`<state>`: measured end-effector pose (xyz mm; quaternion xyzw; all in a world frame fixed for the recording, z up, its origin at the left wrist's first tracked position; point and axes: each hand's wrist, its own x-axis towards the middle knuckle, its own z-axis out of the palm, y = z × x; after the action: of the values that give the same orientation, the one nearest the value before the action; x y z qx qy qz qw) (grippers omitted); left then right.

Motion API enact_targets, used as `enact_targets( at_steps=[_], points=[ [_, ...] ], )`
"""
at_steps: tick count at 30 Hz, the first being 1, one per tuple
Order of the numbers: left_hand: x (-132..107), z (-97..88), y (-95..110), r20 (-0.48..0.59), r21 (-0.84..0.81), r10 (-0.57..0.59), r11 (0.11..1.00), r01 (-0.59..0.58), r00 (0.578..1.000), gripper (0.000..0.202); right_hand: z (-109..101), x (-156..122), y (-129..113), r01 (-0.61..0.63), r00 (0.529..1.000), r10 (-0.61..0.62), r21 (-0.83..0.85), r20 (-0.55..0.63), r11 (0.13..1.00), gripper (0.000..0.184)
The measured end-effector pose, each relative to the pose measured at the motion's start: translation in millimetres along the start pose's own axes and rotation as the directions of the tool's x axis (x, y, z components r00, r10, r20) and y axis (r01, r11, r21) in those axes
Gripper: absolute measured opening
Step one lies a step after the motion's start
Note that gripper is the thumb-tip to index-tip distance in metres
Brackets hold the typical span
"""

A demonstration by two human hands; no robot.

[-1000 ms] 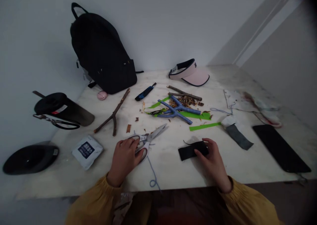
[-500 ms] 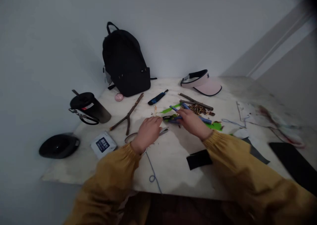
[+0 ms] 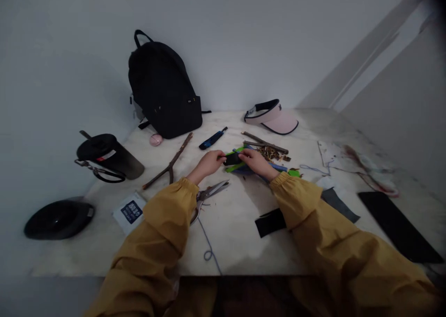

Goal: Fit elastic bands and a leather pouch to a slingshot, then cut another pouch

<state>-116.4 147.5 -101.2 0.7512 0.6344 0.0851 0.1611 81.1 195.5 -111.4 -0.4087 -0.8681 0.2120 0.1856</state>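
Observation:
My left hand is closed in a pinch on the left end of a small black strip. The strip stretches across the gap between my two hands. At its right end, the fingers of my right hand are pinched together, also touching a thin blue piece. Bright green material and blue sticks lie under and beside my right hand, partly covered by it. Below my left wrist, open scissors rest on the table, their handles partly hidden by the sleeve.
A forked stick, a blue-and-black cutter and wood shavings lie around my hands. A black backpack, a pink visor and a dark tumbler stand farther out. Another black piece lies near my right sleeve.
Both hands have moved slightly forward, and the black strip now shows stretched between them. My left hand has moved off the scissors, uncovering them. The view has shifted a little to the right.

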Motion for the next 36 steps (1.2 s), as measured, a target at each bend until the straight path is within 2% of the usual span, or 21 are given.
enact_targets(
  at_steps=[3,5,9,12,15,18,20,22,24,27,32,36],
  points=[
    [-6.0,-11.8,10.9,0.081,-0.055,0.069,0.996,-0.065,0.994,0.035,-18.8,-14.9,2.1,0.009,0.998,-0.013,0.055,0.068,0.998,0.033],
    [-13.7,-11.3,18.4,0.142,-0.075,0.124,0.991,-0.115,0.982,0.034,-24.4,-31.8,5.1,0.027,0.992,-0.036,0.071,0.124,0.997,0.030],
    [-31.3,15.3,35.8,0.220,-0.050,0.188,0.982,-0.181,0.957,0.033,-13.0,-70.8,10.2,0.044,0.985,-0.046,0.017,0.166,0.999,0.014],
    [-40.9,39.5,48.8,0.177,0.045,0.179,0.981,-0.190,0.968,0.034,4.8,-91.2,12.2,0.019,0.991,-0.010,-0.070,0.130,0.997,0.014],
    [-44.0,50.7,55.9,0.093,0.150,0.165,0.973,-0.177,0.982,0.035,16.7,-97.3,14.5,-0.012,0.998,0.021,-0.134,0.063,0.991,0.016],
    [-42.2,51.6,57.0,0.031,0.216,0.186,0.958,-0.189,0.982,0.031,19.9,-95.1,15.7,-0.017,1.000,0.017,-0.161,-0.006,0.987,0.014],
    [-40.9,51.4,56.3,0.014,0.231,0.242,0.943,-0.238,0.970,0.022,20.4,-94.5,15.2,0.016,0.999,-0.024,-0.170,-0.044,0.985,0.010],
    [-40.5,52.7,55.1,0.027,0.229,0.319,0.921,-0.316,0.947,0.017,22.1,-96.4,14.7,0.095,0.993,-0.105,-0.169,-0.051,0.981,0.015],
    [-41.2,55.0,53.6,0.053,0.222,0.381,0.897,-0.383,0.923,0.022,25.0,-100.3,15.9,0.191,0.980,-0.198,-0.154,-0.025,0.969,0.024],
    [-43.2,55.9,50.8,0.066,0.223,0.415,0.880,-0.418,0.908,0.025,28.1,-106.9,22.8,0.270,0.962,-0.273,-0.131,-0.002,0.954,0.025],
    [-48.1,49.0,44.8,0.047,0.229,0.422,0.878,-0.421,0.905,0.019,24.1,-113.6,37.0,0.273,0.960,-0.280,-0.145,-0.030,0.951,0.021],
    [-50.7,51.0,42.0,0.015,0.216,0.413,0.888,-0.406,0.911,0.018,20.5,-113.5,36.4,0.253,0.965,-0.262,-0.167,-0.030,0.953,0.024]
  ],
)
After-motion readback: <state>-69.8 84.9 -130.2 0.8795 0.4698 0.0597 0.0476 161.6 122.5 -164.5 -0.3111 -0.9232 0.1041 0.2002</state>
